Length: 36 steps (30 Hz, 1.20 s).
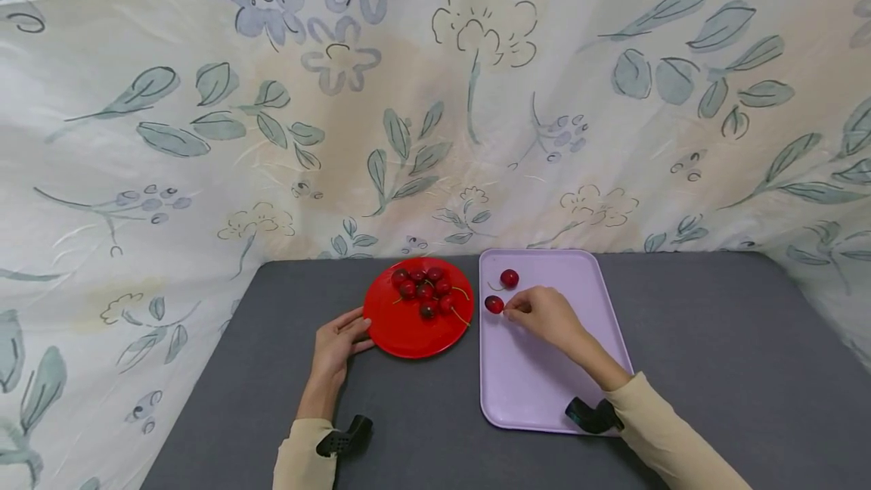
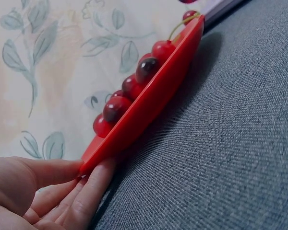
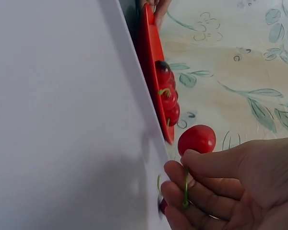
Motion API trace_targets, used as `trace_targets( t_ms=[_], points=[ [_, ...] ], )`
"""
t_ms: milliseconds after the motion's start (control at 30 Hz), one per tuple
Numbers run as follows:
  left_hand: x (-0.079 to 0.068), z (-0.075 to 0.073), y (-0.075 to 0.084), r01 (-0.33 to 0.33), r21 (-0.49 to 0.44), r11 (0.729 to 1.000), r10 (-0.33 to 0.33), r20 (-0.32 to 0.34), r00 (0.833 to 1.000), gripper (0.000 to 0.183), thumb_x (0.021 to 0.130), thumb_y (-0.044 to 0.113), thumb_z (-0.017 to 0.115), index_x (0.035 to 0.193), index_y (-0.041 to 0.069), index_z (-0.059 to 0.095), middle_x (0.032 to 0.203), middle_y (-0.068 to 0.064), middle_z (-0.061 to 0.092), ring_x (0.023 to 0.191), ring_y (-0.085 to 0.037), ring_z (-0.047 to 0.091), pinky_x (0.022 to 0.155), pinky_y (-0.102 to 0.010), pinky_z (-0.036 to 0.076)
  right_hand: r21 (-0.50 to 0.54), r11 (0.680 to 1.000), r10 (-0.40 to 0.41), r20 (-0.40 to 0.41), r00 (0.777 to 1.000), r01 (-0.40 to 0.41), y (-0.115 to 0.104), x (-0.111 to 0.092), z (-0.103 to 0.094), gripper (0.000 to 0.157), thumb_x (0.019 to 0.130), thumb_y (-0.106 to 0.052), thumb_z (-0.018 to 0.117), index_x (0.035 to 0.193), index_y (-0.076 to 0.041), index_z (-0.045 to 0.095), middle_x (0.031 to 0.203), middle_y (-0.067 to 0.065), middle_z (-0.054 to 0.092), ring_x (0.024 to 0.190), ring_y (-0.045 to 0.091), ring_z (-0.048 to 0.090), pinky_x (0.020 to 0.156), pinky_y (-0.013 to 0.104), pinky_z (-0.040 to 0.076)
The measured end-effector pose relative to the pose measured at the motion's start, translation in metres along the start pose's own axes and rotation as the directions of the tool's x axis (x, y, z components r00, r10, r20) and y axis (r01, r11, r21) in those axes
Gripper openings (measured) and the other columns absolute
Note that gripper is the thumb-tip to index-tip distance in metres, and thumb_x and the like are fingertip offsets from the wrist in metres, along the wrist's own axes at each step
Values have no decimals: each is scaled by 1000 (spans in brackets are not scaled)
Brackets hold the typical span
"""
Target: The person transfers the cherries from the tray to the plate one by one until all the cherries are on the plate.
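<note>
My left hand (image 1: 335,346) pinches the near-left rim of a round red plate (image 1: 408,339), thumb above and fingers below, as the left wrist view shows. Several dark red cherries (image 1: 425,291) are heaped on the plate, some with green stems. Over the left part of a lilac tray (image 1: 544,392), my right hand (image 1: 547,316) pinches one cherry (image 3: 197,139) between thumb and fingertips. Its green stem (image 3: 186,187) hangs down across the fingers in the right wrist view. A second stemmed cherry (image 1: 509,278) lies on the tray just beyond that hand.
Plate and tray stand side by side on a dark grey cloth-covered table (image 1: 714,369), a narrow gap between them. Behind the table hangs a pale curtain (image 1: 408,59) with leaf and flower prints. Black wrist mounts (image 1: 593,416) sit on both sleeves.
</note>
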<state>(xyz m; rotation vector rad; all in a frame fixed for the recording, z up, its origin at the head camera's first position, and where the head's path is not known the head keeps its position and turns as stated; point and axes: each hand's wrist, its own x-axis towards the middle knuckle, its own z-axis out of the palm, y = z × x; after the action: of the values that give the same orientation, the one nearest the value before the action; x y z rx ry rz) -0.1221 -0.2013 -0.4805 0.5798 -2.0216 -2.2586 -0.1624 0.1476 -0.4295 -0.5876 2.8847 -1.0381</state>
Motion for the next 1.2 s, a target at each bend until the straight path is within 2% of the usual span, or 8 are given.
trace_targets(
  t_ms=[300,567,833,1033,1200],
  points=[
    [2,1,0,-8,-3,1000,8,-2,1000,40,92,0,66,131,-7,58,118,-20,67,78,-12,70,68,-30,61,-22,998,-52,-22,998,51,-11,6,4,5,84,-11,76,80,-8,77,77,-2,71,77,17,60,67,32,48],
    [1,0,2,0,-1,1000,0,3,1000,42,92,2,66,132,-6,57,121,-21,65,79,-12,70,69,-30,61,69,997,-29,14,999,28,-21,10,7,7,83,-13,78,83,-6,78,74,-3,71,67,9,57,59,24,50],
    [-1,-1,4,8,-2,1000,-8,6,1000,43,93,3,66,133,-5,56,123,-20,64,79,-11,70,69,-29,61,174,984,-58,59,997,47,-31,18,18,4,83,-7,78,85,-4,78,75,1,72,61,8,58,55,21,52],
    [-1,-1,2,11,4,1000,-11,7,1000,43,92,4,67,133,-4,57,124,-21,63,81,-12,70,70,-29,61,143,986,-98,87,991,85,-45,23,32,4,84,-10,77,85,-6,79,75,-1,71,65,8,56,57,20,51],
    [-4,0,-1,9,-5,1000,-9,-5,1000,43,92,4,67,133,-4,57,123,-20,64,81,-13,70,70,-30,61,86,989,-127,55,990,122,-54,23,45,3,83,-11,78,85,-9,80,75,-2,71,67,10,55,56,20,50]
  ],
)
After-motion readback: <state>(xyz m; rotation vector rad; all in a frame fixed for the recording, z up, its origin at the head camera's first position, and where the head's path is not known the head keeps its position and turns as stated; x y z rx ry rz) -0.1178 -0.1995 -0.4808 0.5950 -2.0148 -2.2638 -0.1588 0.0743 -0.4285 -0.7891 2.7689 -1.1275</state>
